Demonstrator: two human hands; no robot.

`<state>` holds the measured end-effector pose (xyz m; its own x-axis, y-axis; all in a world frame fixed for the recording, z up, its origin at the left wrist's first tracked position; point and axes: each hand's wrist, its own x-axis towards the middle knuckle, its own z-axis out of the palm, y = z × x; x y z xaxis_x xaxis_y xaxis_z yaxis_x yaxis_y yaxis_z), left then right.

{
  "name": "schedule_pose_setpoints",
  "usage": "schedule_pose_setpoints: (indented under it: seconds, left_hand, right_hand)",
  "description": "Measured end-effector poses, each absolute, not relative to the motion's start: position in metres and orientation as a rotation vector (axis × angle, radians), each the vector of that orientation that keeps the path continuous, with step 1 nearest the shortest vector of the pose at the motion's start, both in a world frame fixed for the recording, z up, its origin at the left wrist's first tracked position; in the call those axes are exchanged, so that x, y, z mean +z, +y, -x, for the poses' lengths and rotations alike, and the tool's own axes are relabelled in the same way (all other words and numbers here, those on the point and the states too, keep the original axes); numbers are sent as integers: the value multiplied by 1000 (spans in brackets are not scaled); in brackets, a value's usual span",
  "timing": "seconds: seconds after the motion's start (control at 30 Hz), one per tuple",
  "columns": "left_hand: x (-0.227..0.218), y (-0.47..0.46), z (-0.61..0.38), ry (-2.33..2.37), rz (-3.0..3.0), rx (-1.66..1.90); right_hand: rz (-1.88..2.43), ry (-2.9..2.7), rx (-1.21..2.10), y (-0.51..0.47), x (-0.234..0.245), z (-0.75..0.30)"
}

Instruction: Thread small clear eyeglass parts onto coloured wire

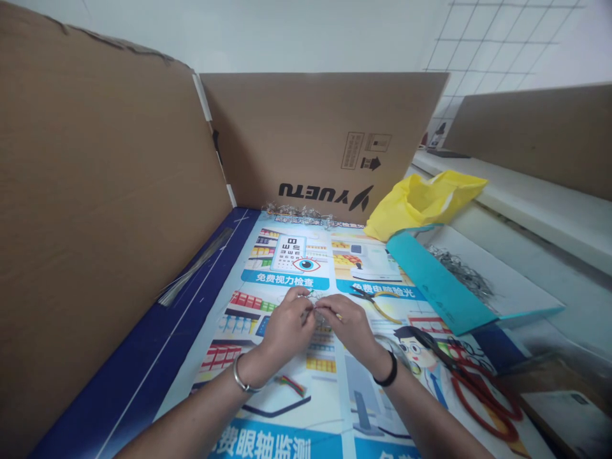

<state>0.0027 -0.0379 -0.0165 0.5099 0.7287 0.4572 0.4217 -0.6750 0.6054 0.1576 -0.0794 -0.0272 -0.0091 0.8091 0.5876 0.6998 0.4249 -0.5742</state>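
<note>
My left hand (289, 319) and my right hand (351, 325) meet over the printed sheet, both with fingers pinched together. Between their fingertips is a small piece of thin silvery wire (315, 296); its exact shape is too small to make out, and the fingers partly cover it. A pair of pliers (380, 303) with yellow handles lies just beyond my right hand. Several short coloured strands (292, 385) rest on the sheet below my left hand.
Scissors (471, 382) with red handles lie at the right. Beyond them, a turquoise box (437, 287) holds tangled wire pieces (461, 271), beside a yellow bag (421, 197). Straight wires (196, 268) lie at left. Cardboard panels (315, 127) enclose the back and left; more wire pieces (299, 211) line the back.
</note>
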Motion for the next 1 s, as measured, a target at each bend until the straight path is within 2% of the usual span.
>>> schedule_pose_setpoints:
  seconds: [0.6, 1.0]
  left_hand:
    - [-11, -40, -1, 1033, -2403, 950]
    - [-7, -44, -2, 1137, -2506, 822]
  right_hand:
    - [1258, -1779, 88, -77, -31, -159]
    - [1296, -1749, 238, -76, -29, -160]
